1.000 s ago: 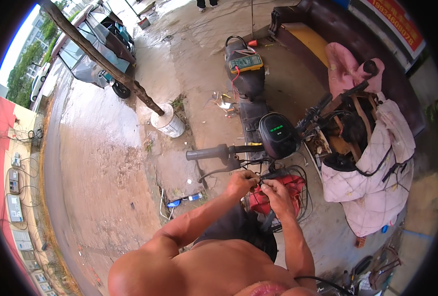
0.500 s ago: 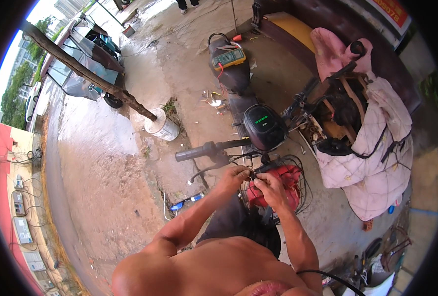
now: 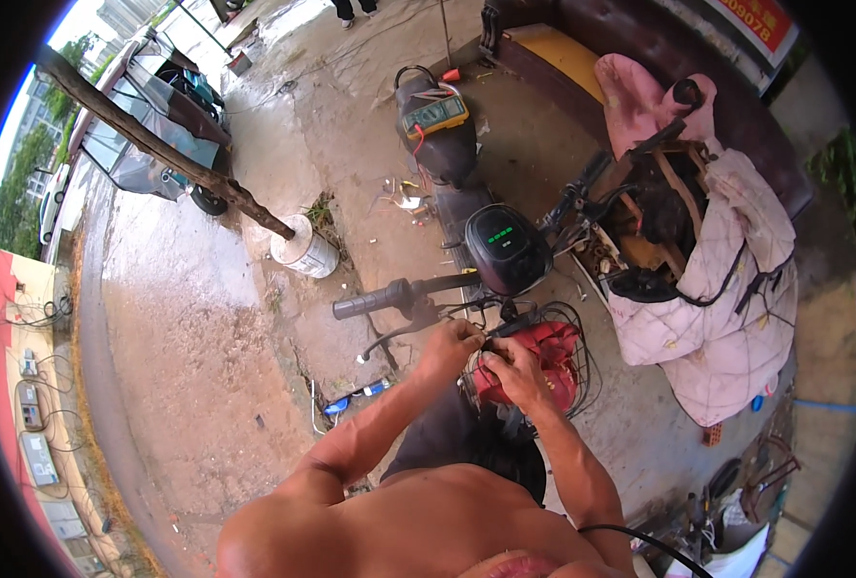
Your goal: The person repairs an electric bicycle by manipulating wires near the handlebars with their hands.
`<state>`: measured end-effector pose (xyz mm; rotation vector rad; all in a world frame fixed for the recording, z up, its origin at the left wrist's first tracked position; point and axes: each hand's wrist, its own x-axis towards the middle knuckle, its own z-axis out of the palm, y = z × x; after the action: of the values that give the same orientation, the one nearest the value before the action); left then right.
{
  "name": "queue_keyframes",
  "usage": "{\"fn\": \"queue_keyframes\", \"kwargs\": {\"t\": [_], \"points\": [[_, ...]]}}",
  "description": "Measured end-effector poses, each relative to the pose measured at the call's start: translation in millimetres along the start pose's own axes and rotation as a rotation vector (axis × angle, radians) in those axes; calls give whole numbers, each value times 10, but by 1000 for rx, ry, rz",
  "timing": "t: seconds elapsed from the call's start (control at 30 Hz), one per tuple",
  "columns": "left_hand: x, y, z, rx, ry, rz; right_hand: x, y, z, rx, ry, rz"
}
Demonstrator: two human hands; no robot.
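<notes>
My left hand (image 3: 450, 349) and my right hand (image 3: 518, 372) meet close together in front of an electric scooter's handlebar. Both sets of fingertips are pinched on thin dark wires (image 3: 487, 341), whose ends are hidden by the fingers. Just beyond is the scooter's black display housing (image 3: 508, 249), its green lights lit. The left grip (image 3: 370, 301) and brake lever lie to the left of my hands. Right beside my right hand, a red cloth or bag (image 3: 547, 358) fills the wire front basket (image 3: 587, 371).
A yellow-and-green multimeter (image 3: 434, 115) with a red lead rests on the scooter seat (image 3: 444, 157). To the right is another vehicle under a pink quilted cover (image 3: 726, 356). A wooden pole (image 3: 172, 146) stands in a white bucket (image 3: 304, 249) at left. A brown sofa (image 3: 736, 125) stands behind.
The view has shifted slightly, so the scooter and surroundings sit a little further left. My hands stay together at the wires, with small finger movements.
</notes>
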<state>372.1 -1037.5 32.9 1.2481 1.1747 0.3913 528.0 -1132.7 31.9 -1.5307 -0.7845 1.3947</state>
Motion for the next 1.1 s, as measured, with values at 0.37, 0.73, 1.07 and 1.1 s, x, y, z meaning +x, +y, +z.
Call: {"fn": "queue_keyframes", "kwargs": {"t": [0.37,0.73,1.07,1.1], "points": [[-49,152,10,34,18,19,11,92,50,-11,-23,20],[-384,68,-6,86,119,221,33,-10,-60,47,-31,41],[-262,-270,26,-520,-32,-154,14,-184,-17,138,-11,171],[-206,-272,56,-525,-34,-154,14,-190,-21,133,-9,171]]}}
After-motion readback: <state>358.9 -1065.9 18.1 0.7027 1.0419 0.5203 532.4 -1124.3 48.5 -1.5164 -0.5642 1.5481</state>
